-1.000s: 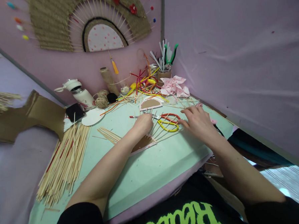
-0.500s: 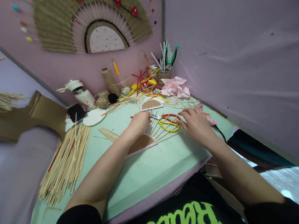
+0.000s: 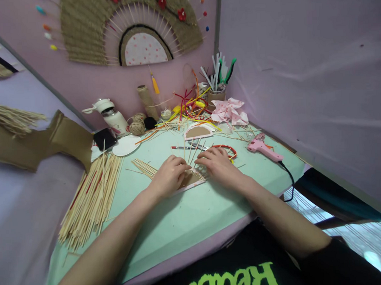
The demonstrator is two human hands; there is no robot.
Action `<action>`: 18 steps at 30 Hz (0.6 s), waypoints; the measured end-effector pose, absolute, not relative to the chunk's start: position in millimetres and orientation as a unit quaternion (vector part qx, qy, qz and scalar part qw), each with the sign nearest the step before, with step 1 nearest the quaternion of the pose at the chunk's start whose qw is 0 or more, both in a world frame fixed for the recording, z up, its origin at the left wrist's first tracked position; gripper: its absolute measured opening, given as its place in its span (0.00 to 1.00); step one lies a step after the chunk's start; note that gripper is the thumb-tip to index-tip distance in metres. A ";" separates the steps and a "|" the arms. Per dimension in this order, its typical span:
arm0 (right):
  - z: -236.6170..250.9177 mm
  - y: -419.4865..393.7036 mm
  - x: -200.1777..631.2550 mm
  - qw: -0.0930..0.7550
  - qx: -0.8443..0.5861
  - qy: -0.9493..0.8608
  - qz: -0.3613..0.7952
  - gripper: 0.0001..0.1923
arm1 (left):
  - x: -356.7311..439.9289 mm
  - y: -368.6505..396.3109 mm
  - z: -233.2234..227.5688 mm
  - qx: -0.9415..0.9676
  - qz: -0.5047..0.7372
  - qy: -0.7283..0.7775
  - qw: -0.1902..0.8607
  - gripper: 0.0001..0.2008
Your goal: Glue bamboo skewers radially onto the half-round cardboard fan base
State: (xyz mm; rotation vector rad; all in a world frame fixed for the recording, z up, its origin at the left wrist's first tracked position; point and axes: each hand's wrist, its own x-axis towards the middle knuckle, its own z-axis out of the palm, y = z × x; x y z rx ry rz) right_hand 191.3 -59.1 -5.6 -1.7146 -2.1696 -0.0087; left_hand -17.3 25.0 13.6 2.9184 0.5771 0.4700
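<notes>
My left hand (image 3: 169, 175) and my right hand (image 3: 217, 165) both lie palm down on a brown cardboard half-disc (image 3: 192, 180) with thin bamboo sticks (image 3: 192, 153) fanning out from it, on the pale green mat (image 3: 188, 215). The fingers press the sticks near the disc's edge; whether either hand grips a stick cannot be told. Just behind my right hand lie scissors with red and yellow handles (image 3: 226, 149). A second cardboard half-disc (image 3: 197, 131) lies further back.
A pink glue gun (image 3: 263, 149) with a black cord lies at the right. A big bundle of bamboo sticks (image 3: 91, 198) lies at the left. Twine, a white bottle (image 3: 112, 117), a cup of tools (image 3: 216, 94), pink paper (image 3: 229, 110) and a woven fan (image 3: 130, 26) line the wall.
My right hand moved left from the scissors onto the half-disc's sticks. My left hand drew back toward me a little. The glue gun came into view.
</notes>
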 end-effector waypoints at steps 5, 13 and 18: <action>-12.4 -50.6 186.6 0.166 -0.607 -0.777 -0.007 0.17 | -17.0 26.3 1.2 0.969 0.164 0.177 0.055 0.17; -13.8 -49.9 186.3 0.152 -0.605 -0.781 -0.020 0.13 | -13.2 27.6 -7.3 0.968 0.172 0.177 0.047 0.13; -15.5 -49.6 186.3 0.149 -0.601 -0.785 -0.030 0.11 | -12.8 28.2 -7.3 0.970 0.160 0.179 0.045 0.14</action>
